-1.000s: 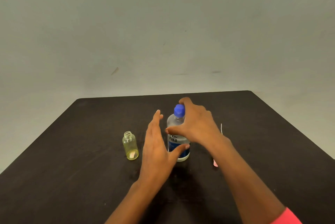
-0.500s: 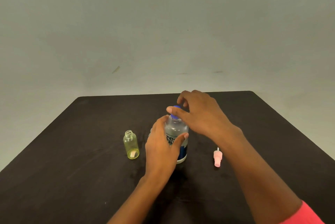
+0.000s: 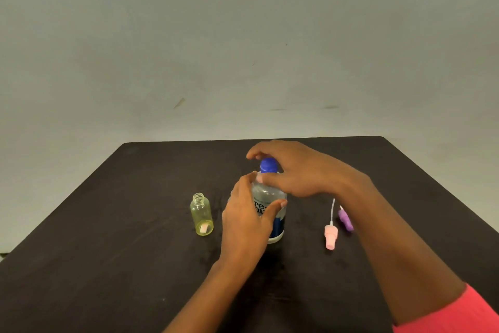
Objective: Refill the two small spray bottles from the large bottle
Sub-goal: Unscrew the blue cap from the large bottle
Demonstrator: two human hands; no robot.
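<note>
Large clear plastic bottle with blue label (image 3: pixel 267 193), upright mid-table: left hand (image 3: pixel 245 224) wrapped round its body, right hand (image 3: pixel 294 170) curled over round blue screw cap (image 3: pixel 268 165). Keep body pinned, twist cap level, no squeezing. Uncapped small yellow-tinted bottle (image 3: pixel 201 215) just left; pink spray head (image 3: pixel 330 237) and purple spray head (image 3: pixel 345 220) lying near right. Plenty of dark tabletop (image 3: pixel 135 251) near side; edges well apart.

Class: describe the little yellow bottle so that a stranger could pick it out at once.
On the dark table, look left of the large blue-capped bottle. There stands a small bottle: yellow-tinted, uncapped, its threaded neck bare.
</note>
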